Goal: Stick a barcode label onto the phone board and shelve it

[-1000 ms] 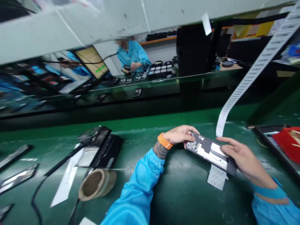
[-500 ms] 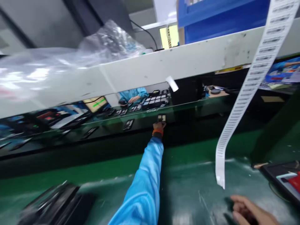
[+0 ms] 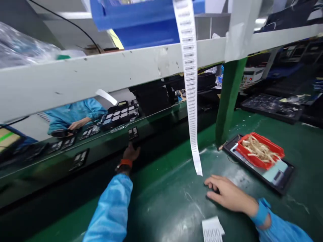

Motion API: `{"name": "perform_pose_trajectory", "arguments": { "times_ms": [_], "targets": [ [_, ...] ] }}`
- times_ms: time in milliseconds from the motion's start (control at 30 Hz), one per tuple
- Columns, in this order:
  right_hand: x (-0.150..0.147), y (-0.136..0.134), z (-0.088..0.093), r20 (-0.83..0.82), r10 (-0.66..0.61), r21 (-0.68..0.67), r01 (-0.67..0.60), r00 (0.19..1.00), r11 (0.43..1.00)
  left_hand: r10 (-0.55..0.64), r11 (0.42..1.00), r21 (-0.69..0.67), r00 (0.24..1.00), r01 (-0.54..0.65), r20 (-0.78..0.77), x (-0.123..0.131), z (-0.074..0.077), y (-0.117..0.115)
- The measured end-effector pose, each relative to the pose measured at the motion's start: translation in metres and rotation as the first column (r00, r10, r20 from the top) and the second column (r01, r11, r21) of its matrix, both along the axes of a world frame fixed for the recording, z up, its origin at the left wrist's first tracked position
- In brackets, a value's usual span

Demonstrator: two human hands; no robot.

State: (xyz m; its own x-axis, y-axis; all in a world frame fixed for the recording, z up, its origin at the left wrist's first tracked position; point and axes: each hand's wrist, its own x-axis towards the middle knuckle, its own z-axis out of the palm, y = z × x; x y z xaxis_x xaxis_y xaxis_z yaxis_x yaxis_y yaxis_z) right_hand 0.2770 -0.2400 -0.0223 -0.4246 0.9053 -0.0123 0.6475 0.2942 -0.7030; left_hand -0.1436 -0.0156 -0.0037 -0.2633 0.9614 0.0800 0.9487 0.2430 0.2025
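My left hand (image 3: 132, 152), with an orange band at the wrist, reaches over the dark strip beyond the green table. Its fingers are apart, just short of a small dark device (image 3: 133, 133) lying on that strip. My right hand (image 3: 224, 192), in a blue wristband, hovers low over the green table (image 3: 166, 201) with loosely curled fingers, thumb apart, and nothing in it. A long strip of barcode labels (image 3: 191, 84) hangs from above, its lower end just left of my right hand. White label sheets (image 3: 212, 230) lie near the front edge.
A red bin (image 3: 261, 150) of pale strips stands on a black tray (image 3: 285, 183) at right. A green post (image 3: 228, 101) rises behind it. A white beam (image 3: 151, 62) crosses above. Another device (image 3: 80, 158) lies left on the strip. Across it, a person's hand (image 3: 78, 124) is near several devices.
The view has swung right, bringing the red bin and post into sight. My left hand has let go of the small device. My right hand and its sleeve now show more fully.
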Motion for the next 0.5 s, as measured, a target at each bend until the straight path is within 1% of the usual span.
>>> {"name": "perform_pose_trajectory", "arguments": {
  "times_ms": [67, 133, 233, 333, 400, 500],
  "targets": [
    [0.002, 0.002, 0.000, -0.004, 0.030, 0.051, -0.030, 1.000, 0.998, 0.019, 0.997, -0.072, 1.000, -0.020, -0.017, 0.010, -0.017, -0.037],
    [0.003, 0.004, 0.001, -0.029, 0.051, 0.065, -0.049, 0.998, 0.997, -0.001, 0.989, -0.146, 1.000, -0.002, -0.021, 0.018, -0.029, -0.073],
    [0.004, 0.005, 0.002, -0.074, 0.040, 0.047, -0.036, 0.996, 0.998, -0.068, 0.970, -0.236, 0.998, 0.062, -0.017, 0.032, -0.034, -0.113],
    [0.006, -0.006, -0.001, -0.077, 0.018, 0.035, -0.015, 0.997, 0.999, -0.097, 0.952, -0.292, 0.995, 0.091, -0.004, 0.048, -0.033, -0.138],
    [0.010, -0.023, -0.006, -0.071, 0.000, 0.042, 0.003, 0.997, 0.999, -0.089, 0.953, -0.291, 0.996, 0.085, -0.001, 0.058, -0.034, -0.152],
    [0.017, -0.055, -0.016, -0.075, -0.022, 0.069, 0.028, 0.997, 0.997, -0.091, 0.962, -0.257, 0.996, 0.091, 0.013, 0.070, -0.035, -0.169]
  ]
}}
